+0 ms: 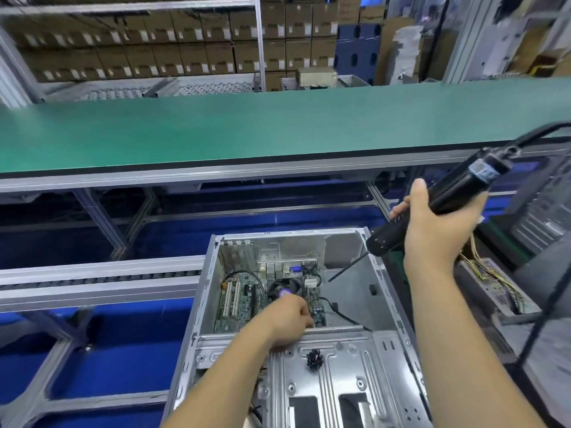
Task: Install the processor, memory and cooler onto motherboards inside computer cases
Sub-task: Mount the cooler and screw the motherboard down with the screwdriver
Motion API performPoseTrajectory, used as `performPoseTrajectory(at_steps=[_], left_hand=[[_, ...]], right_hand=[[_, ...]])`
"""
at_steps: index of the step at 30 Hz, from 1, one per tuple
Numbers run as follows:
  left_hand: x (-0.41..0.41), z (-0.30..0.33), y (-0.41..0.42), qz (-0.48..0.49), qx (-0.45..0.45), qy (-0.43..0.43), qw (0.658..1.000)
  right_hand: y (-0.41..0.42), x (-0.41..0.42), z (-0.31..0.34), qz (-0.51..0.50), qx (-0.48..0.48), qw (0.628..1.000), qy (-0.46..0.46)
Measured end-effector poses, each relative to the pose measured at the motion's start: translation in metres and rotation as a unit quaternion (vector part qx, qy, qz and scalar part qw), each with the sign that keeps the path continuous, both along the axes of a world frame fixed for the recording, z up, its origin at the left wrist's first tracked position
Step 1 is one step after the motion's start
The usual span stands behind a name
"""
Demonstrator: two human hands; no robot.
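Observation:
An open metal computer case [349, 362] lies in front of me with a green motherboard [238, 307] inside. A black round cooler [284, 288] sits on the board. My left hand [290, 319] reaches into the case and rests at the cooler's near edge, fingers curled; what they pinch is hidden. My right hand [438, 223] holds a black electric screwdriver [432, 205] above the case's right wall, its bit slanting down-left toward the board. A cable runs up from the tool's top.
A green conveyor belt [278, 131] runs across behind the case. A small black cluster of screws [314, 359] lies on the case's drive bracket. Another case and a power supply with yellow wires [494, 288] stand at the right. Shelves of cardboard boxes fill the background.

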State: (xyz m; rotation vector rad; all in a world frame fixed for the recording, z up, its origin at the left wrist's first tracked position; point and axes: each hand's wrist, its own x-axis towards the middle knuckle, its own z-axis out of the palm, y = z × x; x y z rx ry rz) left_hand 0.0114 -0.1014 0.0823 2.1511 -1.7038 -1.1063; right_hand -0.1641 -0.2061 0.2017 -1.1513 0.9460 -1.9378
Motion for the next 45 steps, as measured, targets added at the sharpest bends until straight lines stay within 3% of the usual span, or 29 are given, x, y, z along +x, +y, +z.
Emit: performPoseTrajectory(at_steps=[2, 6, 12, 15, 26, 29, 31, 34, 36, 38, 45], left_hand=[[-0.003, -0.002, 0.006, -0.018, 0.02, 0.021, 0.999], [-0.004, -0.003, 0.009, 0.012, -0.023, 0.04, 0.999], [-0.01, -0.01, -0.007, 0.015, -0.064, 0.03, 0.997], [-0.014, -0.015, -0.006, -0.008, -0.065, 0.016, 0.998], [-0.032, -0.014, 0.018, -0.072, -0.066, 0.089, 0.991], [-0.029, -0.011, 0.012, -0.014, -0.119, 0.113, 0.986], [-0.023, -0.008, 0.0, 0.104, -0.184, 0.135, 0.968], [-0.013, -0.006, -0.027, 0.318, -0.196, 0.259, 0.891], [-0.008, -0.008, -0.04, 0.381, -0.169, 0.34, 0.843], [-0.007, -0.011, -0.045, 0.405, -0.159, 0.377, 0.817], [-0.007, -0.033, -0.047, 0.371, -0.18, 0.387, 0.824]], right_hand=[[-0.006, 0.01, -0.01, 0.014, 0.007, 1.0, 0.001], [-0.022, 0.019, -0.044, 0.031, 0.06, 0.998, -0.016], [-0.024, 0.012, -0.089, 0.03, 0.124, 0.987, -0.103], [-0.017, 0.0, -0.101, 0.011, 0.134, 0.985, -0.109], [0.007, -0.025, -0.096, -0.036, 0.109, 0.987, -0.111], [0.005, -0.028, -0.084, -0.035, 0.085, 0.991, -0.097], [0.004, -0.027, -0.074, -0.03, 0.069, 0.993, -0.094], [0.001, -0.024, -0.055, -0.024, 0.047, 0.992, -0.113], [-0.002, -0.022, -0.04, -0.015, 0.036, 0.991, -0.131], [-0.005, -0.02, -0.027, 0.004, 0.023, 0.99, -0.14], [-0.004, -0.008, -0.007, 0.086, -0.017, 0.991, -0.103]])
